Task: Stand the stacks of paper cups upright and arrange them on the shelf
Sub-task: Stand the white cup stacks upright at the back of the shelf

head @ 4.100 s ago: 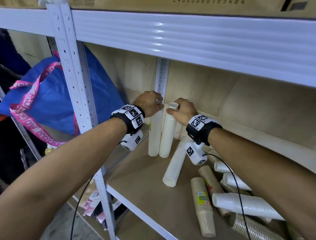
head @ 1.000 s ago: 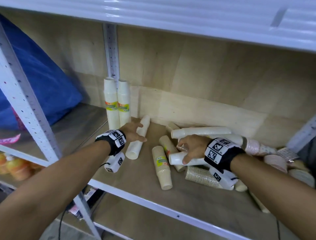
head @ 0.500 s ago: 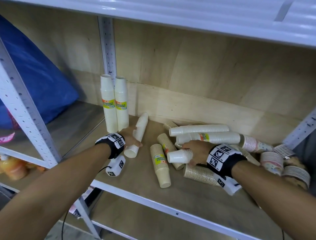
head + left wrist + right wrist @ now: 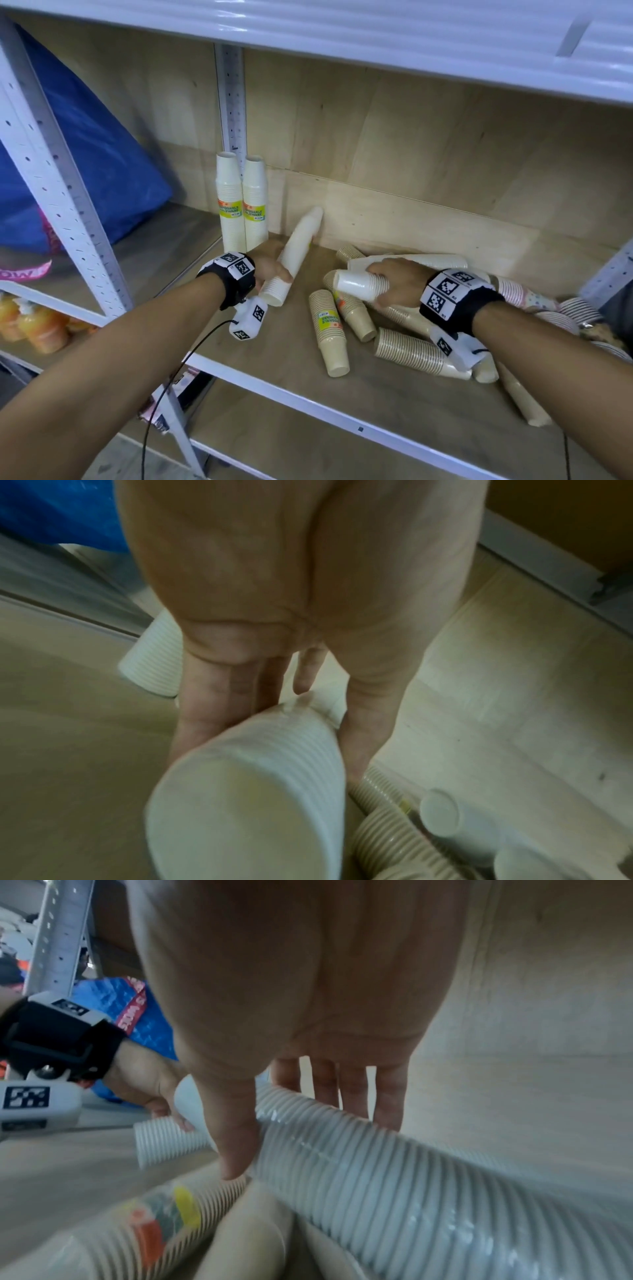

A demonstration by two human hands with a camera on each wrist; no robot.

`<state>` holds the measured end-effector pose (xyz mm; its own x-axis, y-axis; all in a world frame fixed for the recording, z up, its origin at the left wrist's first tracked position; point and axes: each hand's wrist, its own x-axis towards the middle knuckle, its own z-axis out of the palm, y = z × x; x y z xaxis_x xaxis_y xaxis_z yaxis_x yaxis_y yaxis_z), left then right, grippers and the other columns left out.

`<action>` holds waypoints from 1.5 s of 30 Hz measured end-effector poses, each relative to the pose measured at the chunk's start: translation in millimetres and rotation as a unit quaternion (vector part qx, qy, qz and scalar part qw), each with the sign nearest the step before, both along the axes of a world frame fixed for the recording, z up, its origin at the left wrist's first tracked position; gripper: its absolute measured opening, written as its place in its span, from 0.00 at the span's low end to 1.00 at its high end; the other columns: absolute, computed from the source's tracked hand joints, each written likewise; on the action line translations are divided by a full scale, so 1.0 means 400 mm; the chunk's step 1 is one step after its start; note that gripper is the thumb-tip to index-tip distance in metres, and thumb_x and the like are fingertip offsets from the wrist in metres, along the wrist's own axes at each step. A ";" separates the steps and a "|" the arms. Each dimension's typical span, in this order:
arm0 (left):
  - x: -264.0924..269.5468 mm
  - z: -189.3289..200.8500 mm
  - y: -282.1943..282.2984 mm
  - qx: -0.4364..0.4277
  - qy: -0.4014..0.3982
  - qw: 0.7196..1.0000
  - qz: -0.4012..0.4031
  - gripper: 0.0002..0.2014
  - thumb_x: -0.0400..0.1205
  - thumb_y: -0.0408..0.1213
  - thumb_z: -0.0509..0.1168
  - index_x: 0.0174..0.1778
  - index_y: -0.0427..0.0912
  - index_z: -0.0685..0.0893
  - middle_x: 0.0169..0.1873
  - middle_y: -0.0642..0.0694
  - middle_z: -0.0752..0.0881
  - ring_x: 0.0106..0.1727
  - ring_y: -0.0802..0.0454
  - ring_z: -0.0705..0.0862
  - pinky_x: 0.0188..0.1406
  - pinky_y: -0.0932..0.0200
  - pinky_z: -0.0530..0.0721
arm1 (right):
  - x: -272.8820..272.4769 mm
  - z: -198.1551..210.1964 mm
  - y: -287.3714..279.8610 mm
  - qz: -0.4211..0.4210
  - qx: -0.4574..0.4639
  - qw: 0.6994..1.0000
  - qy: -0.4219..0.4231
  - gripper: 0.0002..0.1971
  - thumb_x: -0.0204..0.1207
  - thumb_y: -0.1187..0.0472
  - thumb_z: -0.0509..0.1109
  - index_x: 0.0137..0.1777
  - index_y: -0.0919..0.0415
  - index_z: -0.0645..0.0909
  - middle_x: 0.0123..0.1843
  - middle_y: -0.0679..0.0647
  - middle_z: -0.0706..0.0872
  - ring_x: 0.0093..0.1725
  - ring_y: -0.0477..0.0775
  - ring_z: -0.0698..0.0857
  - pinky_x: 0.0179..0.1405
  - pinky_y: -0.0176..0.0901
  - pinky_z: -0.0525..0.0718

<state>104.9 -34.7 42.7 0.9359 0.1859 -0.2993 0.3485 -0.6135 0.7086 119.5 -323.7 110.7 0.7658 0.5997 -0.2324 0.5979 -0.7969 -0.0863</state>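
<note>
White plastic-wrapped cups fill the near part of both wrist views. In the lower half of the right wrist view the right hand [image 4: 301, 1031] has thumb and fingers curled round a white stack [image 4: 394, 1177], and in the head view, centre right, that stack's open end [image 4: 356, 282] now sits clear above the heap; half a second ago it lay lower among the others, so the lift has begun. Beneath it, in the lower centre of the head view, the brown stacks [image 4: 330, 334] lie flat on the shelf board [image 4: 274, 346], one with a green label, another ribbed one just right of it.

At centre left, the left hand [image 4: 270, 269] grips the wide end of a second white stack [image 4: 298, 246]. A moment ago this one lay on the board; its narrow end now points up toward the back panel, tilted but not yet upright. The left wrist view shows fingers and thumb wrapped on either side of it.

Farther back, upper centre left, two standing stacks [image 4: 241, 202] with yellow-green labels are upright, touching each other, against the white post. Both hands therefore seem to be mid-raise, with the free board beside that pair the likely place for the next ones. Most of the pile at the right remains lying down.
</note>
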 end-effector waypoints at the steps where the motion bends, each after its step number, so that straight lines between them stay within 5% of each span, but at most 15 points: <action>1: 0.001 0.013 0.000 -0.007 -0.011 1.000 -0.005 0.43 0.68 0.35 0.80 0.79 0.49 0.67 0.64 0.45 0.80 0.58 0.40 0.84 0.31 0.44 0.91 | 0.005 0.020 0.013 0.005 0.019 1.000 -0.006 0.29 0.65 0.49 0.80 0.67 0.51 0.78 0.57 0.49 0.83 0.57 0.54 0.82 0.54 0.49 0.79; 6: -0.011 0.100 0.006 -0.031 -0.067 0.997 0.007 0.41 0.69 0.32 0.79 0.77 0.46 0.68 0.66 0.45 0.79 0.63 0.41 0.81 0.48 0.35 0.89 | 0.014 0.148 0.097 0.017 0.108 0.993 -0.042 0.23 0.67 0.51 0.80 0.59 0.55 0.78 0.51 0.50 0.83 0.49 0.54 0.82 0.48 0.47 0.80; 14: -0.061 0.192 0.071 -0.030 -0.157 0.985 0.059 0.38 0.68 0.28 0.79 0.70 0.46 0.68 0.59 0.44 0.79 0.59 0.41 0.80 0.48 0.32 0.88 | 0.026 0.266 0.276 -0.006 0.269 0.959 -0.095 0.25 0.70 0.50 0.77 0.61 0.59 0.72 0.52 0.52 0.82 0.49 0.55 0.83 0.43 0.47 0.79; 19: -0.096 0.189 0.125 -0.048 -0.170 0.982 0.074 0.46 0.63 0.26 0.80 0.75 0.48 0.65 0.62 0.43 0.81 0.63 0.39 0.81 0.51 0.34 0.88 | 0.023 0.234 0.380 -0.031 0.379 0.924 -0.052 0.24 0.71 0.52 0.76 0.61 0.60 0.73 0.55 0.53 0.82 0.53 0.56 0.82 0.48 0.47 0.80; 23: -0.119 0.149 0.161 -0.050 -0.172 0.980 0.084 0.47 0.63 0.26 0.80 0.75 0.51 0.65 0.59 0.45 0.82 0.59 0.39 0.83 0.32 0.48 0.88 | 0.022 0.180 0.440 -0.051 0.427 0.903 -0.001 0.25 0.70 0.54 0.76 0.63 0.60 0.73 0.57 0.54 0.83 0.56 0.57 0.83 0.51 0.48 0.81; 30: -0.124 0.052 0.202 -0.007 -0.147 0.982 0.119 0.40 0.64 0.31 0.82 0.71 0.48 0.73 0.59 0.50 0.85 0.63 0.46 0.82 0.63 0.45 0.83 | 0.028 0.102 0.502 -0.064 0.443 0.892 0.064 0.24 0.69 0.56 0.77 0.63 0.58 0.74 0.57 0.52 0.83 0.54 0.54 0.83 0.47 0.44 0.77; 40: -0.117 -0.023 0.222 0.018 -0.131 0.985 0.107 0.33 0.69 0.29 0.79 0.69 0.44 0.76 0.56 0.51 0.83 0.58 0.51 0.81 0.63 0.50 0.80 | 0.028 0.038 0.532 -0.049 0.404 0.908 0.102 0.23 0.70 0.57 0.76 0.63 0.56 0.72 0.57 0.51 0.82 0.55 0.54 0.82 0.48 0.46 0.78; 45: -0.121 -0.043 0.230 0.020 -0.124 0.986 0.108 0.37 0.65 0.38 0.80 0.70 0.49 0.74 0.58 0.51 0.85 0.61 0.48 0.83 0.64 0.45 0.83 | 0.032 0.032 0.532 -0.050 0.409 0.905 0.111 0.24 0.70 0.57 0.76 0.63 0.56 0.72 0.57 0.51 0.83 0.56 0.54 0.83 0.50 0.47 0.80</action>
